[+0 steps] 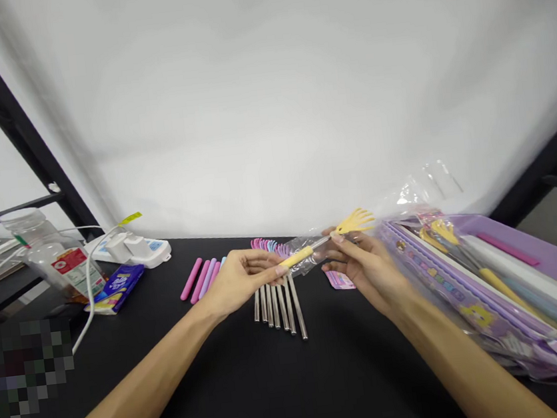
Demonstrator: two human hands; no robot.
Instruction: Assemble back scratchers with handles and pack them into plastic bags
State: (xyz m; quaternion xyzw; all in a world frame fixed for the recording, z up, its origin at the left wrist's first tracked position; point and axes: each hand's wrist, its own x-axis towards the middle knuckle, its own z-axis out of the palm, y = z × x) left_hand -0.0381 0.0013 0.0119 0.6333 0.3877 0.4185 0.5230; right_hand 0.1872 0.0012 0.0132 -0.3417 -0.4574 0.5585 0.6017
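A yellow back scratcher with a metal shaft and a hand-shaped head is held slanted above the black table. My left hand is closed on its yellow handle. The fingers of my right hand pinch the shaft just below the yellow head. Crumpled clear plastic lies around and behind the shaft. Under my hands, several metal rods with pink and blue curved ends lie side by side. Several pink and purple handles rest left of my left hand, which partly hides them.
On the right, a purple box holds more scratchers and plastic wrap. A small pink packet lies near my right hand. At the left are a clear jar, a blue packet, a white power strip and cables.
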